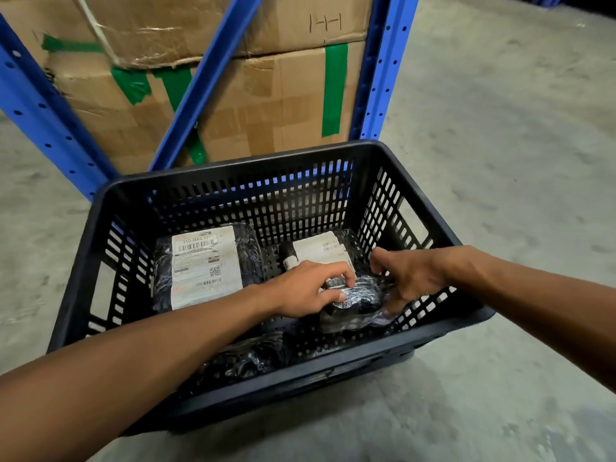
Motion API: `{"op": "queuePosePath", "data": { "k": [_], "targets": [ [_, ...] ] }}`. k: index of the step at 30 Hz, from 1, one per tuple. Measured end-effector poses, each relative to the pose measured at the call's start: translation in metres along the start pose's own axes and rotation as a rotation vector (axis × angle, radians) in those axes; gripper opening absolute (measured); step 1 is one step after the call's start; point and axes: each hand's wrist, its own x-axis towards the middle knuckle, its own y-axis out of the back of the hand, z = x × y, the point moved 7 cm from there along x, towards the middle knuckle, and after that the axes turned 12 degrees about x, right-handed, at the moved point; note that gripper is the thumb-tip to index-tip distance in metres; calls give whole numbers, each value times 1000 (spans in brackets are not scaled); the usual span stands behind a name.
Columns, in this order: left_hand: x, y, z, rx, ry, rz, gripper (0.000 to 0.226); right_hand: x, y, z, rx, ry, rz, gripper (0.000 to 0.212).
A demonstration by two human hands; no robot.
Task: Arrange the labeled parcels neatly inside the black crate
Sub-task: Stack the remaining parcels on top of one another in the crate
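Observation:
The black slotted crate (253, 175) stands on the floor in front of me. Inside at the left lies a large black-wrapped parcel (206, 265) with a white label facing up. At the back right sits a second labelled parcel (316, 250), partly hidden by my hands. In the crate's right part, both hands grip a small black shiny-wrapped parcel (356, 303): my left hand (306, 288) on its left end, my right hand (410, 278) on its right end. Another dark wrapped parcel (250, 356) lies near the front wall, under my left forearm.
Blue metal shelving uprights (376, 71) stand just behind the crate, holding large cardboard boxes (276, 95) with green tape. Grey concrete floor (500, 145) spreads to the right and in front.

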Motion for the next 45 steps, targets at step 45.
{"op": "queuePosePath", "data": {
  "k": [45],
  "targets": [
    [-60,116,-56,-984,251,747,29,4,111,-79,760,527,672,55]
  ]
}}
